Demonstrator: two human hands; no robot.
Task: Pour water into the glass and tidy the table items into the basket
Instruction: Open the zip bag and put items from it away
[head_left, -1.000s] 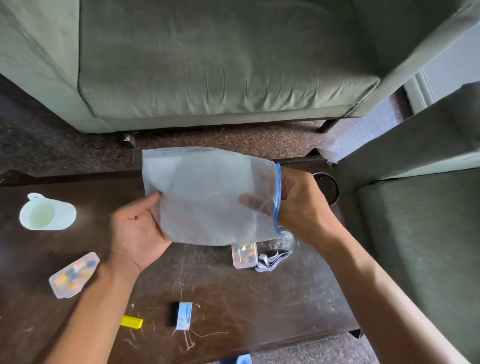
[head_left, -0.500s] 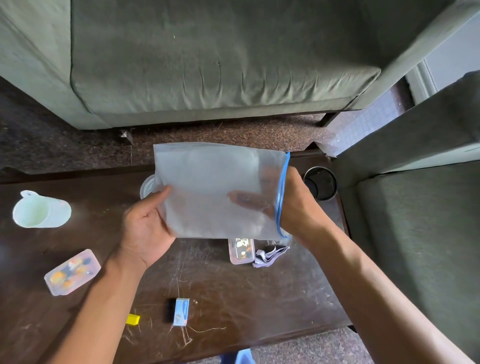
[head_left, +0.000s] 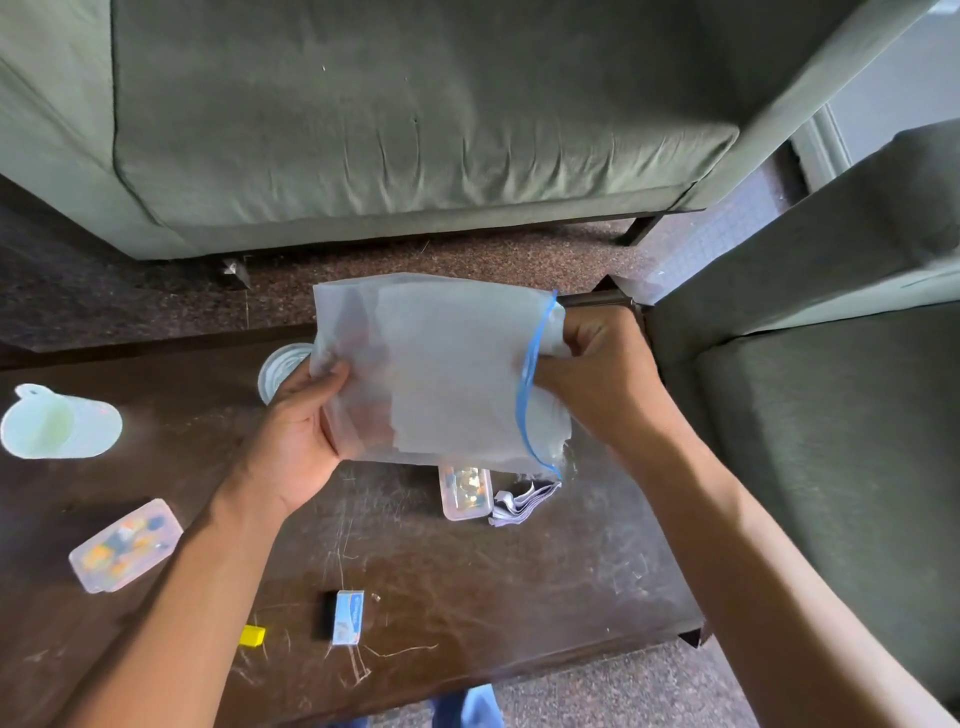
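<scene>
**Items on and above the dark wooden surface**

Plastic bag (head_left: 447, 374): translucent, with a blue zip strip at its right end; held in the air above the far right part of the surface (head_left: 467, 582), flat and roughly level. Left hand (head_left: 298, 434) clamped on the bag's left end, thumb on top, fingers underneath. Right hand (head_left: 597, 374) closed on the bag's mouth at the zip strip.

Jug (head_left: 60, 423): pale green plastic, near the left edge.

Round lid or cup (head_left: 278, 369): clear, at the far edge, partly hidden behind the bag and left hand; which it is cannot be told.

Clear box (head_left: 124, 545): coloured bits inside, near the left edge, nearer than the jug.

Second clear box (head_left: 465, 493): just below the bag, touching folded paper (head_left: 522, 504) on its right.

Small blue-and-white box (head_left: 347, 617): near the front edge, middle.

Yellow block (head_left: 253, 636): left of the small box, partly behind the left forearm.

No basket in view.
</scene>
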